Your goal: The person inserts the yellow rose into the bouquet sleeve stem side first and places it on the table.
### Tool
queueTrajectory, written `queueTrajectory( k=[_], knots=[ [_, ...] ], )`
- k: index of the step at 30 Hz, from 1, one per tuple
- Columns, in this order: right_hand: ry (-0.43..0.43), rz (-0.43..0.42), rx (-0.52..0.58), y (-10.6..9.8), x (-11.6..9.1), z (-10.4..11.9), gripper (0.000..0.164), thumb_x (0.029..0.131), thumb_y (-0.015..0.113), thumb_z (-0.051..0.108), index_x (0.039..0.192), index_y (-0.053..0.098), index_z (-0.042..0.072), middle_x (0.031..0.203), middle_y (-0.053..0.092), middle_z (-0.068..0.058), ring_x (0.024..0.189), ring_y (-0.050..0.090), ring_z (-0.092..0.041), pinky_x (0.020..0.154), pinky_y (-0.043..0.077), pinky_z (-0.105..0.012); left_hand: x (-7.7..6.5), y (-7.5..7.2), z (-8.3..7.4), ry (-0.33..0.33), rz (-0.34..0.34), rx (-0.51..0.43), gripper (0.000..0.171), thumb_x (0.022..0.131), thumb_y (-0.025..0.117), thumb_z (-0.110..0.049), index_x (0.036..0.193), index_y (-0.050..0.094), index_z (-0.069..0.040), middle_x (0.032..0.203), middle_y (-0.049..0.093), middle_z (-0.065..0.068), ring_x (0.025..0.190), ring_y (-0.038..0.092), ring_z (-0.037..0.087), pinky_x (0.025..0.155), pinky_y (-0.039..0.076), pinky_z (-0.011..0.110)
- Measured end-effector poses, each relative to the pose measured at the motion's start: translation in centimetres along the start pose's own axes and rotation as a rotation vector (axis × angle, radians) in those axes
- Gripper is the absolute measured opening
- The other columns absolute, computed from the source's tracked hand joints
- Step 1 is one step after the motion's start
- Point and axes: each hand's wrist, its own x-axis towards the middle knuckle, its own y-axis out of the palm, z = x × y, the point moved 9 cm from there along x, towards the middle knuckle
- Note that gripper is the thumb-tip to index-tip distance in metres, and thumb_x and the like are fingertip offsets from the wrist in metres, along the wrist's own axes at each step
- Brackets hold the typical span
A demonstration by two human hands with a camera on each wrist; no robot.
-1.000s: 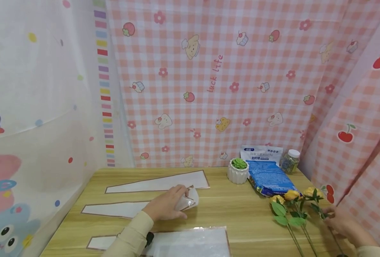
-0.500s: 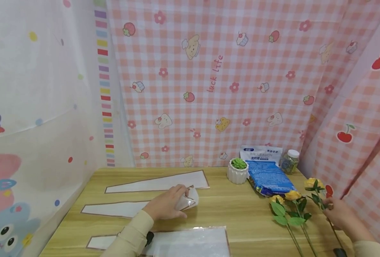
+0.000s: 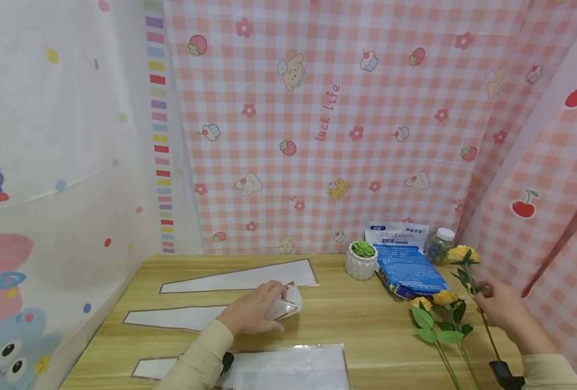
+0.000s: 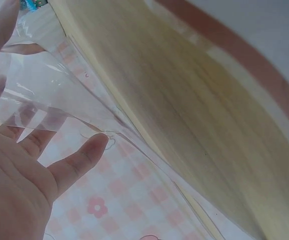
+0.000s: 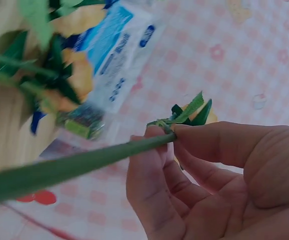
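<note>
My right hand (image 3: 505,309) pinches the stem of a yellow rose (image 3: 464,254) just under its leaves, the bloom pointing up and away. In the right wrist view the green stem (image 5: 84,162) runs between thumb and fingertips. Two more yellow roses (image 3: 445,297) lie side by side on the table, left of that hand. Over the middle tapered flower sleeve (image 3: 171,316), white with a brown border, my left hand (image 3: 251,311) holds its wide end with the mouth lifted. Several fingers show through the clear film (image 4: 44,80) in the left wrist view.
Another tapered sleeve (image 3: 249,277) lies behind, and further sleeves (image 3: 293,368) lie at the front. Along the back right stand a potted succulent (image 3: 361,261), a blue and white bag (image 3: 410,268) and a white-capped jar (image 3: 441,246). Patterned cloth (image 3: 317,162) hangs behind the table.
My right hand has lifted its rose and carried it up and to the left, away from the other two roses. The left hand and its sleeve have stayed put.
</note>
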Motion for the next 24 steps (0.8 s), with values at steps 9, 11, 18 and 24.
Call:
queueTrajectory(
  k=[9, 11, 18, 24],
  knots=[
    [-0.032, -0.069, 0.044, -0.2, 0.1, 3.6, 0.043, 0.104, 0.047, 0.009, 0.137, 0.037, -0.017, 0.104, 0.055, -0.027, 0.086, 0.062, -0.029, 0.065, 0.059, -0.042, 0.0, 0.1, 0.0, 0.004, 0.005, -0.008, 0.063, 0.08, 0.086, -0.041, 0.124, 0.047, -0.017, 0.137, 0.05, 0.005, 0.113, 0.054, 0.018, 0.092, 0.053, 0.037],
    [-0.047, -0.098, 0.05, -0.2, 0.0, 4.2, 0.042, 0.104, 0.047, 0.009, 0.137, 0.037, -0.017, 0.101, 0.055, -0.022, 0.087, 0.062, -0.03, 0.064, 0.059, -0.042, 0.0, 0.1, -0.1, 0.008, 0.004, -0.007, 0.063, 0.081, 0.086, -0.041, 0.125, 0.047, -0.017, 0.137, 0.05, 0.004, 0.114, 0.054, 0.018, 0.092, 0.053, 0.037],
    [-0.08, -0.177, 0.096, -0.2, -0.2, 6.2, 0.042, 0.106, 0.045, 0.012, 0.138, 0.037, -0.015, 0.104, 0.053, -0.022, 0.086, 0.061, -0.025, 0.062, 0.059, -0.037, 0.0, 0.2, -0.1, 0.006, 0.008, -0.003, 0.063, 0.081, 0.085, -0.042, 0.125, 0.047, -0.017, 0.137, 0.05, 0.004, 0.114, 0.054, 0.017, 0.093, 0.052, 0.037],
    [-0.096, -0.214, 0.157, 0.1, -0.1, 7.8, 0.043, 0.106, 0.047, 0.012, 0.139, 0.036, -0.013, 0.109, 0.052, -0.023, 0.084, 0.058, -0.017, 0.063, 0.06, -0.034, 0.2, 0.1, -0.2, 0.008, 0.004, -0.002, 0.064, 0.081, 0.086, -0.041, 0.126, 0.048, -0.015, 0.136, 0.051, 0.004, 0.113, 0.054, 0.017, 0.092, 0.053, 0.037]
  ],
)
